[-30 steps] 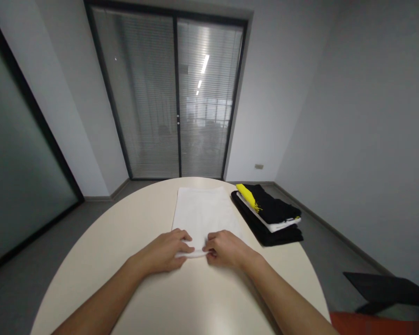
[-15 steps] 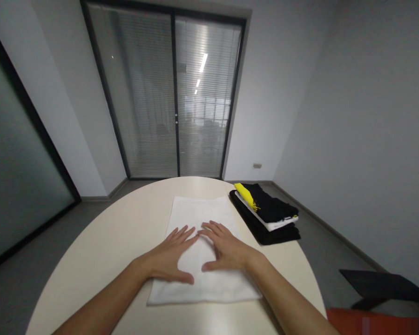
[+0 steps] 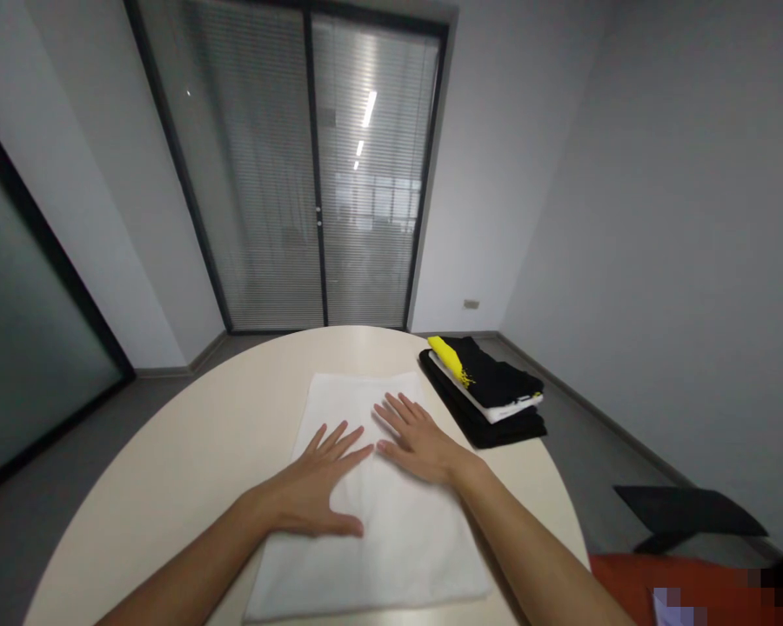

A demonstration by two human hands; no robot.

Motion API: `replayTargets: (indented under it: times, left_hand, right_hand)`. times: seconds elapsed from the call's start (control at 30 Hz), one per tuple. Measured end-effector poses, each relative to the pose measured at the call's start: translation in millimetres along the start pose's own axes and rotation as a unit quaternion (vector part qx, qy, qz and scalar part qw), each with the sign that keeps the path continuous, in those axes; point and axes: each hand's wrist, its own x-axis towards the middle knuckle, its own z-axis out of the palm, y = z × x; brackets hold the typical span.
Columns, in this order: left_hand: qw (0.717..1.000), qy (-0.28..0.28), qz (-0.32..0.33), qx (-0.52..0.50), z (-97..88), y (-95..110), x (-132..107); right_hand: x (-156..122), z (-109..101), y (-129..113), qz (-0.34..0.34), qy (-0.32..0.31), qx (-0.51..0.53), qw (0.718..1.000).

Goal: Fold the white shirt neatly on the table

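A white folded cloth (image 3: 371,556) lies flat on the round table in front of me, its near edge close to the bottom of the view. My left hand (image 3: 319,491) rests on its left half with fingers spread and thumb stretched toward the middle. On the right half, a little farther from me, my right hand (image 3: 421,443) lies palm down with its fingers apart. The fingertips of the two hands are close together near the cloth's centre. Neither hand grips anything.
The cream round table (image 3: 189,452) carries a stack of folded clothes (image 3: 496,374), black, white and yellow, at the right. Beyond the table's right edge are a red chair seat (image 3: 619,582) and a black chair part (image 3: 692,509). Glass doors with blinds (image 3: 365,261) stand behind.
My right hand has slid forward and its thumb now lies nearer the fingers. My left hand stays spread on the cloth. The cloth appears lower in view, its near edge closer to me.
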Motion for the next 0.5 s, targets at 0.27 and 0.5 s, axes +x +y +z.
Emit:
replayTargets:
  times: [0.27,0.5]
  left_hand:
    - [1.0,-0.017,0.003,-0.009,-8.9,16,-8]
    - [0.997,-0.03,0.062,-0.045,0.1,34,-3]
  right_hand:
    - [0,-2,3,-0.001,0.013,-0.031,0.999]
    - [16,13,15,0.063,0.033,-0.044,0.996]
